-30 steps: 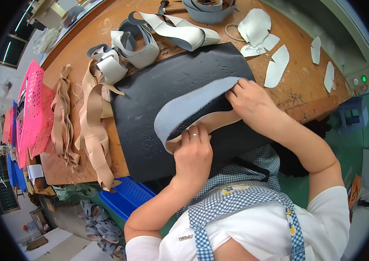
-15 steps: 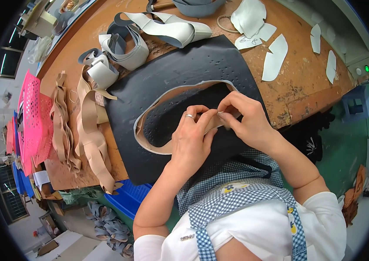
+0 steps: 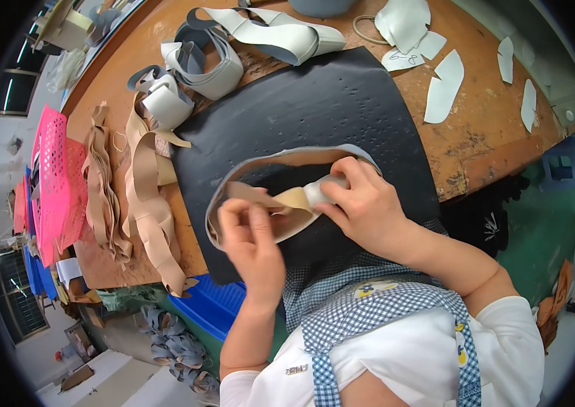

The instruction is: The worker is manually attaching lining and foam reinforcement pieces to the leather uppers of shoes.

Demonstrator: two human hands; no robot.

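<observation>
A long strip [image 3: 270, 162], pale grey on one side and tan on the other, stands on edge in a loop on the black mat [image 3: 287, 102]. At the loop's near left, my left hand [image 3: 253, 237] has its fingers curled round the tan face of the strip. My right hand [image 3: 369, 210] pinches a whitish stretch of it between thumb and fingers at the right. Between the two hands the strip twists, showing a pale yellow patch [image 3: 293, 198]. My fingers partly hide the near side of the loop.
Tan strips [image 3: 145, 169] lie along the table's left side, beside a pink perforated basket [image 3: 53, 183]. Rolled grey-white strips [image 3: 213, 71] sit beyond the mat. White cut pieces [image 3: 445, 87] lie at the far right. Below the table edge is a blue crate [image 3: 209, 305].
My hands have moved apart, the left one leftward and nearer to me. The near part of the strip is now twisted, exposing a yellow patch. The whole view has shifted slightly.
</observation>
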